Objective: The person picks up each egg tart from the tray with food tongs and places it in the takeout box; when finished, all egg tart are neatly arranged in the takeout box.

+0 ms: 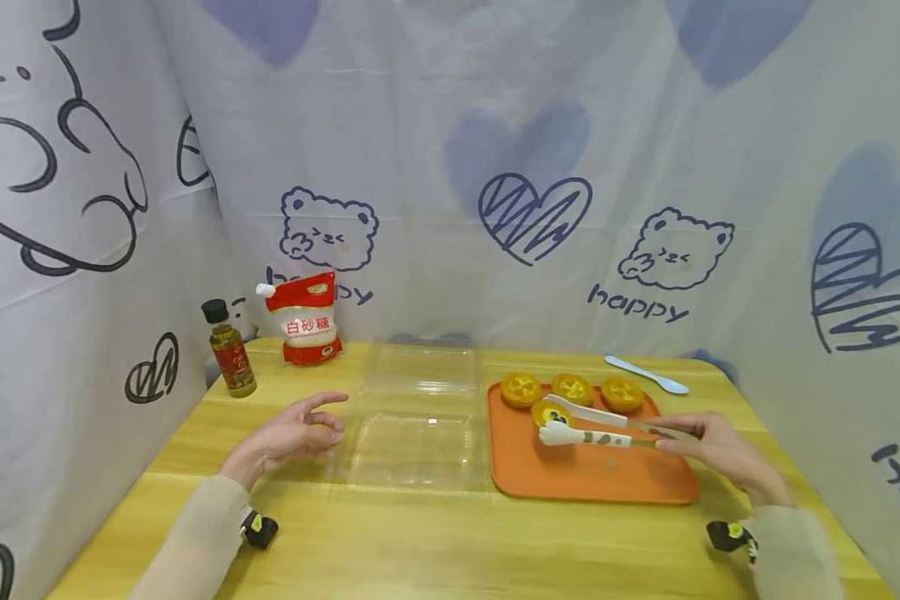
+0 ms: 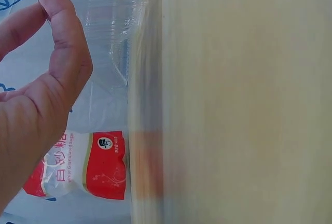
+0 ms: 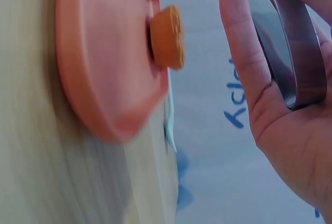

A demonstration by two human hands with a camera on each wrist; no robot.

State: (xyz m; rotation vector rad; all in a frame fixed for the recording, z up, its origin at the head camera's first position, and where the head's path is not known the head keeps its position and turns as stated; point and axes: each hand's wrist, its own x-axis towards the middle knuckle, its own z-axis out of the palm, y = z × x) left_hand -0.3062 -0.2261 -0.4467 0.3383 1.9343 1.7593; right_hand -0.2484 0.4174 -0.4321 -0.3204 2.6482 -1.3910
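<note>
My right hand (image 1: 727, 454) grips the handles of a pair of tongs (image 1: 603, 438) with white, paw-shaped tips. In the right wrist view the bent metal end of the tongs (image 3: 306, 73) lies against the palm. Between the tips is a yellow tart (image 1: 549, 413) with dark spots on top, over an orange tray (image 1: 570, 479). Three more tarts (image 1: 521, 389) sit along the tray's back edge. At the left side of an opened clear plastic container (image 1: 412, 450), my left hand (image 1: 296, 433) has its thumb and a finger (image 2: 65, 32) on either side of the rim, seemingly pinching it.
A red and white bag of granulated sugar (image 1: 307, 321) stands at the back left. Left of it is a dark-capped bottle (image 1: 230, 354). A pale blue spoon-like utensil (image 1: 645, 373) lies behind the tray. Printed cloth (image 1: 420, 167) hangs around the wooden table (image 1: 420, 542).
</note>
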